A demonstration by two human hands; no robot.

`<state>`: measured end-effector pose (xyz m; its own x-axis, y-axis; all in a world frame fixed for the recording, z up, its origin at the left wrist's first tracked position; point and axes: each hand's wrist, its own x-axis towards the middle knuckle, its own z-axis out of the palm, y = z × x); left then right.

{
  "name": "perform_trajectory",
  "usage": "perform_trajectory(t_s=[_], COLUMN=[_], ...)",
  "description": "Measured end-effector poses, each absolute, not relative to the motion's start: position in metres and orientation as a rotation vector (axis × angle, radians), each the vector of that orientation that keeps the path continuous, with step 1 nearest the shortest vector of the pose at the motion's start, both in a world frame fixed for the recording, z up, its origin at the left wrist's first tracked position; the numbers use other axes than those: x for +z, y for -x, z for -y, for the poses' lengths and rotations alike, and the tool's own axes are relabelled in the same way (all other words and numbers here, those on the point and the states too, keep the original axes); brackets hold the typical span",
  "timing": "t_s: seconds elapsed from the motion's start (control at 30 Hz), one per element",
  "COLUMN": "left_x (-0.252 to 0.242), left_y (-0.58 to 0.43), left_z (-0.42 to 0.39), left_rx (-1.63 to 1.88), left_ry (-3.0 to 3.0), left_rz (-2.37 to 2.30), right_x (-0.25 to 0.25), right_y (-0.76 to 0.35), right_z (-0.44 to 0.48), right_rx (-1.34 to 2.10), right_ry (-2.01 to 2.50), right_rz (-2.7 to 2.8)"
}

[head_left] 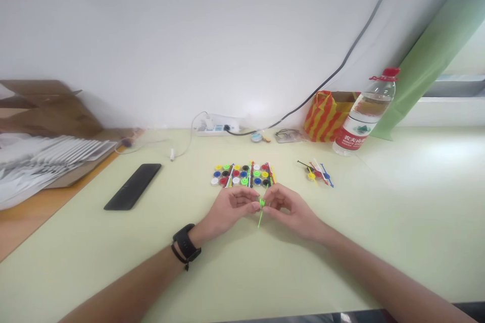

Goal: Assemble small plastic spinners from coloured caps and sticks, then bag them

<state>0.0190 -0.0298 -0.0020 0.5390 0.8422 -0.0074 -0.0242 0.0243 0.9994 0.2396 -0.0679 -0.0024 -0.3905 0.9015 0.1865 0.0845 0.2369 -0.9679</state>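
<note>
Between my two hands is a green spinner arrow [260, 218] with a round green hub, its long pointer slanting down toward me. My left hand [233, 207], with a black watch on the wrist, pinches the hub from the left. From the right, my right hand [290, 209] closes thumb and fingers on the same piece. Just beyond my fingers lie rows of small coloured discs [236, 173] in blue, red, yellow, green, black and white, with several thin arrows [250, 174] laid among them. A small cluster of coloured arrows and discs [316, 173] lies to the right.
A black phone [132, 186] lies on the left of the pale green table [182, 282]. White packets [76, 156] and a cardboard box [49, 106] are at far left. By the wall are a power strip [217, 125], a striped bag [322, 118] and a water bottle [366, 113].
</note>
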Motion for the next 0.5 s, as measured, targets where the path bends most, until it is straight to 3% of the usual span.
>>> perform_trajectory(t_s=[0.37,0.5], left_x=[-0.002,-0.004], left_y=[-0.018,-0.018], left_z=[0.029,0.028], left_rx=[0.794,0.809], left_ry=[-1.348,-1.358], left_rz=[-0.770,-0.773], right_x=[-0.006,-0.001], right_y=[-0.246,-0.251], right_z=[0.072,0.069], right_rx=[0.907,1.099], right_ry=[1.006,1.011], right_rz=[1.740,1.823])
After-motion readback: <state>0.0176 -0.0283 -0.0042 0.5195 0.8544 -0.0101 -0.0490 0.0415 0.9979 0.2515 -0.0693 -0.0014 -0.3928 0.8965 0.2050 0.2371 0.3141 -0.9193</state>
